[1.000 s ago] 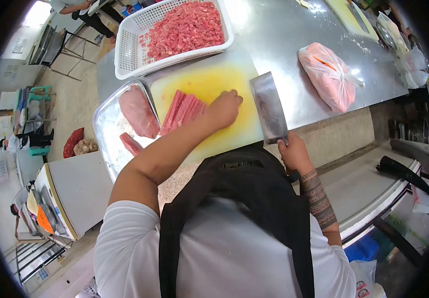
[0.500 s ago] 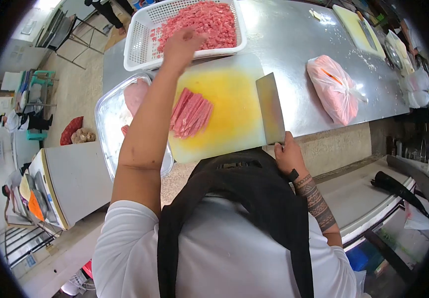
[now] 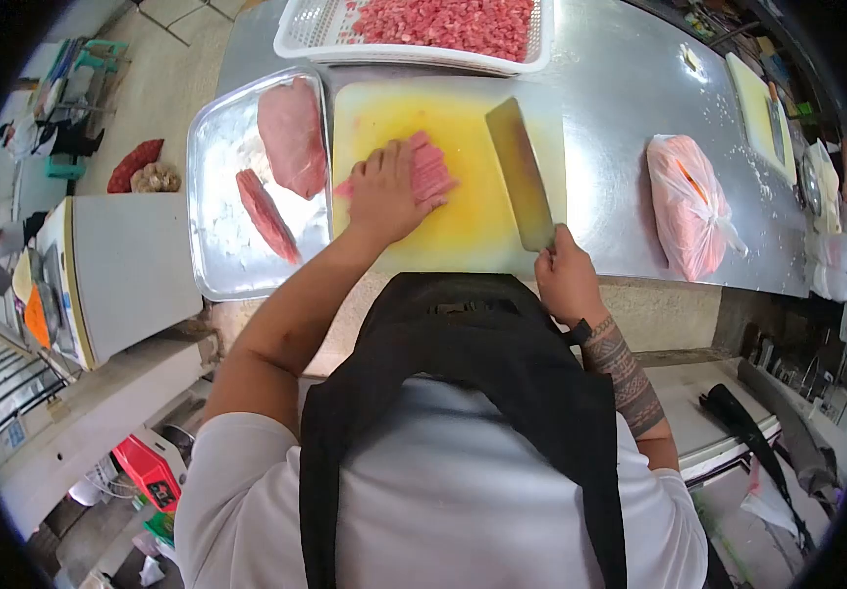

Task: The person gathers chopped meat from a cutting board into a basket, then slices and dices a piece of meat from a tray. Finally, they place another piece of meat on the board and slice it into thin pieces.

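My left hand (image 3: pixel 386 196) lies over a bundle of raw meat strips (image 3: pixel 429 169) on the yellow-stained cutting board (image 3: pixel 463 250). Its fingers are stretched across the strips with the thumb apart, hiding part of the bundle. In my right hand (image 3: pixel 568 280) is the handle of a cleaver (image 3: pixel 522 177). The broad blade is over the right side of the board, apart from the meat. To the left, a metal tray (image 3: pixel 210 196) holds a large piece of meat (image 3: pixel 292 137) and a narrower slab (image 3: pixel 266 216).
Beyond the board, a white perforated basket (image 3: pixel 423 59) holds diced meat (image 3: pixel 448 25). A tied plastic bag (image 3: pixel 687 206) sits on the steel table (image 3: pixel 608 128) at right. Another cutting board (image 3: pixel 752 108) with a knife is at the far right.
My left hand has come back from the basket of diced meat onto the strips. The cleaver remains in my right hand. The view has shifted, showing more of the tray.
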Motion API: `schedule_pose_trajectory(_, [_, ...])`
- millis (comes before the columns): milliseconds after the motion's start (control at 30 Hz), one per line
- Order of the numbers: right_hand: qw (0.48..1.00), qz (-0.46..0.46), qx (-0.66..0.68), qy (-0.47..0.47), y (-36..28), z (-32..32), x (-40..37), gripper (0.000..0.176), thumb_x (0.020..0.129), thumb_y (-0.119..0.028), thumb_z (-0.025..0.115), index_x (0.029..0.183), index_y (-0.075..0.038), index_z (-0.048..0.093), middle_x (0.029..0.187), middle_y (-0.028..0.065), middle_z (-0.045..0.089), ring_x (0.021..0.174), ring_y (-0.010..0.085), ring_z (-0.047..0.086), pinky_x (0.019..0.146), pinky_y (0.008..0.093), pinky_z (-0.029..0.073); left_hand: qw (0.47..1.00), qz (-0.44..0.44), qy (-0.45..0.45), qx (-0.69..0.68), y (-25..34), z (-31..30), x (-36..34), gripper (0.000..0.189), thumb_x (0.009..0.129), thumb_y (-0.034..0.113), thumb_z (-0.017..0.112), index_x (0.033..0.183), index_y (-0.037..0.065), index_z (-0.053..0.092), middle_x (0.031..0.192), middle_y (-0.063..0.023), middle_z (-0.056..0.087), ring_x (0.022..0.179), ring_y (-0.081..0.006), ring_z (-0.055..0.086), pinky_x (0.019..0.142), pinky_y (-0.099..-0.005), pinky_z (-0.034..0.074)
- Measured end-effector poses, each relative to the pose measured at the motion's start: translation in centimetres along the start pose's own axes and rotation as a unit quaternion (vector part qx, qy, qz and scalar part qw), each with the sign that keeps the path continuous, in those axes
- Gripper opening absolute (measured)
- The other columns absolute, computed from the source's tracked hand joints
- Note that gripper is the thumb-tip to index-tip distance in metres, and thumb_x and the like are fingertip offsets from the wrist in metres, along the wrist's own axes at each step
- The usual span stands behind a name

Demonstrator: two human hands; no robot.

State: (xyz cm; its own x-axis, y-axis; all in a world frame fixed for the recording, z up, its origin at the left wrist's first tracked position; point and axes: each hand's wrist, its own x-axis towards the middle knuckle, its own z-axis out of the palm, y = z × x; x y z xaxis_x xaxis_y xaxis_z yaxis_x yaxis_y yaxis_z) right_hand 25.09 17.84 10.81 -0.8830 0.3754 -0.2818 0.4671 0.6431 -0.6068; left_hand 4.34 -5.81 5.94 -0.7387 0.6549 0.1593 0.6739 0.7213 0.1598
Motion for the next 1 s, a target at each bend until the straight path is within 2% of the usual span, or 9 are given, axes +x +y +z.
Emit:
schedule_pose_trajectory(33, [1.0,-0.026,-0.015,-0.006,-0.6,-0.2,0.8,0.025,0.097,-0.011,0.059,0.117,0.002,0.052,0.082,0.0298,0.068,0.08,0.0502,0.068,0.072,0.0597,0.053,0.999,0.04,0.002,0.001,-0.3,0.4,0.1,0.109,0.079,0.072,0.074,0.155,0.002,0.042,0.145,-0.0206,0.054,0.131,-0.0385,0.054,0.106,-0.0542,0.042])
schedule_pose_trajectory(133, [0.994,-0.082,-0.065,-0.027,-2.8,-0.6,3.1,0.028,0.095,-0.012,0.059,0.119,0.002,0.052,0.081,0.0288,0.069,0.079,0.0494,0.069,0.071,0.059,0.054,0.997,0.055,-0.045,-0.016,-0.5,0.6,0.5,0.112,0.079,0.074,0.073,0.156,0.001,0.041,0.146,-0.0229,0.053,0.132,-0.0398,0.053,0.107,-0.0562,0.041])
schedule_pose_trajectory(233, [0.987,-0.101,-0.115,-0.054,-4.7,0.2,4.5,0.028,0.094,-0.012,0.058,0.119,0.002,0.052,0.08,0.0278,0.07,0.078,0.0485,0.07,0.071,0.0585,0.055,0.999,0.035,-0.017,-0.027,-0.2,0.5,0.1,0.111,0.08,0.072,0.073,0.157,-0.001,0.04,0.148,-0.0239,0.052,0.133,-0.04,0.052,0.107,-0.0575,0.04])
schedule_pose_trajectory(333, [0.982,-0.128,-0.122,-0.073,-6.5,1.8,4.8,0.027,0.094,-0.011,0.056,0.117,0.002,0.052,0.081,0.0278,0.07,0.078,0.0481,0.07,0.072,0.0584,0.056,0.998,-0.014,0.039,0.035,1.7,0.1,0.0,0.108,0.082,0.07,0.073,0.156,-0.002,0.041,0.149,-0.0248,0.051,0.133,-0.0406,0.051,0.108,-0.0578,0.039])
schedule_pose_trajectory(400, [0.978,-0.151,-0.112,-0.093,-7.2,3.1,4.5,0.025,0.094,-0.01,0.055,0.116,0.003,0.051,0.081,0.0286,0.07,0.078,0.0484,0.071,0.073,0.0584,0.056,0.999,-0.019,0.031,0.041,2.3,0.7,0.3,0.107,0.083,0.071,0.072,0.156,-0.002,0.042,0.149,-0.0252,0.051,0.135,-0.0415,0.05,0.109,-0.0588,0.037])
schedule_pose_trajectory(633, [0.985,-0.105,-0.109,-0.083,-6.8,3.1,5.6,0.023,0.095,-0.009,0.054,0.113,0.003,0.047,0.084,0.0306,0.07,0.081,0.0506,0.07,0.077,0.0603,0.055,0.999,-0.045,-0.014,0.008,2.2,1.5,0.8,0.103,0.085,0.069,0.071,0.155,-0.001,0.043,0.143,-0.0239,0.053,0.134,-0.0411,0.049,0.11,-0.0588,0.036])
schedule_pose_trajectory(733, [0.989,-0.095,-0.089,-0.07,-5.7,3.2,5.9,0.023,0.095,-0.009,0.054,0.113,0.003,0.047,0.083,0.0301,0.07,0.081,0.051,0.07,0.077,0.0604,0.055,0.998,-0.007,0.061,0.033,1.9,1.3,0.5,0.095,0.085,0.066,0.072,0.149,-0.001,0.05,0.138,-0.0207,0.056,0.126,-0.0399,0.054,0.105,-0.0566,0.04])
schedule_pose_trajectory(833, [0.99,-0.105,-0.068,-0.062,-5.0,3.0,6.1,0.023,0.095,-0.01,0.055,0.114,0.003,0.047,0.083,0.0295,0.07,0.08,0.0508,0.07,0.076,0.06,0.055,0.992,-0.01,0.095,-0.086,-0.2,4.2,2.0,0.085,0.084,0.061,0.075,0.141,0.001,0.057,0.128,-0.0168,0.06,0.115,-0.0388,0.058,0.097,-0.055,0.044])
schedule_pose_trajectory(1000, [0.982,-0.081,-0.142,-0.094,-7.6,-0.1,2.8,0.026,0.096,-0.01,0.056,0.116,0.003,0.048,0.085,0.0296,0.07,0.083,0.0491,0.07,0.077,0.0587,0.055,0.999,-0.034,0.017,-0.032,1.8,0.8,2.3,0.061,0.085,0.044,0.079,0.129,0.006,0.063,0.116,-0.0113,0.063,0.104,-0.0363,0.06,0.088,-0.0522,0.047])
